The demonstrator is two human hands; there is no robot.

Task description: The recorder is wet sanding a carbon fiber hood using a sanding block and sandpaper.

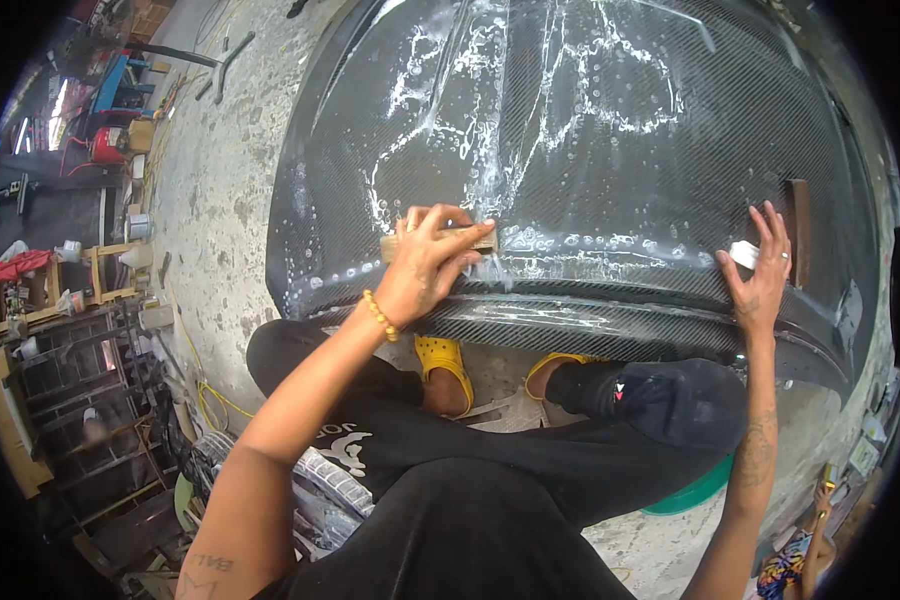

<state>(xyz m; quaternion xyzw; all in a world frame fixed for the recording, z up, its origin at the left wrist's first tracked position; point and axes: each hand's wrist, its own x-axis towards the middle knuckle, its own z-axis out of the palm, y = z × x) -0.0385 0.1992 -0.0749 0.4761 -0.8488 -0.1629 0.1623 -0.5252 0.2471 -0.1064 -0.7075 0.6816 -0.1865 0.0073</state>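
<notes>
A black carbon-fibre car hood (610,190), wet and streaked with white suds, lies in front of me. My left hand (432,255) is closed around a long tan sanding block (483,240), pressed on the hood near its close edge. The fingers cover most of the block. Farther right, my right hand (762,268) rests on the hood with its fingers stretched forward. A small white block (744,254) sits between its thumb and fingers; I cannot make out its exact kind. Just beyond that hand lies a flat brown strip (798,232).
My feet in yellow clogs (444,372) are under the hood's near edge. A green basin (688,492) shows beside my right leg. Shelves (80,400) and a red tank (108,145) stand at left, with a yellow cord (208,395) on the concrete. Another person's arm (818,530) appears lower right.
</notes>
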